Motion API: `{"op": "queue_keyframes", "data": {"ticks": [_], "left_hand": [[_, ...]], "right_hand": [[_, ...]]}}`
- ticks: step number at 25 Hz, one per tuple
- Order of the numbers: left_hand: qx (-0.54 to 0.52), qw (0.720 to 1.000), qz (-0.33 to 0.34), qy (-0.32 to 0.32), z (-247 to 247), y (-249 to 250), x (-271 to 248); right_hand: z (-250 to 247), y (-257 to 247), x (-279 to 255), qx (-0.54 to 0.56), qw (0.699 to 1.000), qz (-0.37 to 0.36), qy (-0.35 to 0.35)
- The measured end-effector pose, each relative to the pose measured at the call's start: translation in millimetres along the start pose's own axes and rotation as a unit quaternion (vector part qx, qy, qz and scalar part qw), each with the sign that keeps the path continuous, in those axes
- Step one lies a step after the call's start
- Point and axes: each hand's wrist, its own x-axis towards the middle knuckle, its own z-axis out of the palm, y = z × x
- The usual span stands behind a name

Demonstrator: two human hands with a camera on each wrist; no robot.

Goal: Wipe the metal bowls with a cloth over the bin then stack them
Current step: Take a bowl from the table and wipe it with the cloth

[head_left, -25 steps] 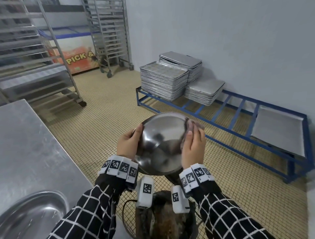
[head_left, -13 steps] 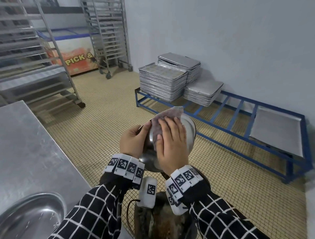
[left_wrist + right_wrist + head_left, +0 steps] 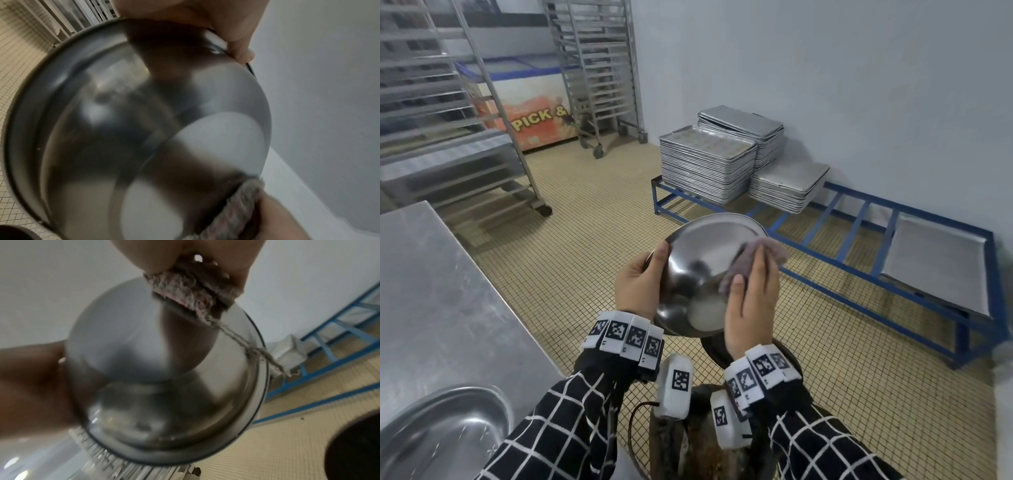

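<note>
Head view, with both wrist views. Nearest, at the lower edge, stands the dark bin (image 3: 709, 442), its opening directly below the work. To its left, on the steel table (image 3: 441, 291), lies a second metal bowl (image 3: 438, 435), upright and apart from the hands; whether it has been wiped cannot be told.

Above the bin, the left hand (image 3: 635, 287) grasps the held bowl (image 3: 709, 260) by its left rim, thumb hooked over the edge and fingers behind, with the opening turned away from the person and the outer wall facing the camera. The right hand (image 3: 751, 308) presses a greyish-purple cloth (image 3: 753, 262) against the bowl's right outer wall, fingers laid nearly straight over the cloth and thumb bearing on its near edge; a frayed thread (image 3: 265, 353) trails from the cloth across the rim.

The step in hand appears to be the wiping of the bowl's outside. The next move probably calls for the left hand to turn the bowl so that an unwiped part meets the cloth, kept above the bin; stacking with the bowl on the table would follow.

Farther off, on the tiled floor, a blue frame (image 3: 859, 219) carries stacked baking trays (image 3: 705, 164), and wheeled racks (image 3: 595, 68) stand far left.
</note>
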Motion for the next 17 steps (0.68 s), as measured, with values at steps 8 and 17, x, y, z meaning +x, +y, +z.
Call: {"op": "queue_keyframes", "data": {"ticks": [8, 17], "left_hand": [[0.086, 0.994, 0.053, -0.041, 11, -2, -4], [-0.015, 0.998, -0.057, 0.015, -10, -6, 5]], "right_hand": [[13, -25, 14, -0.130, 0.983, -0.124, 0.025], [-25, 40, 32, 0.214, 0.935, 0.274, 0.062]]}}
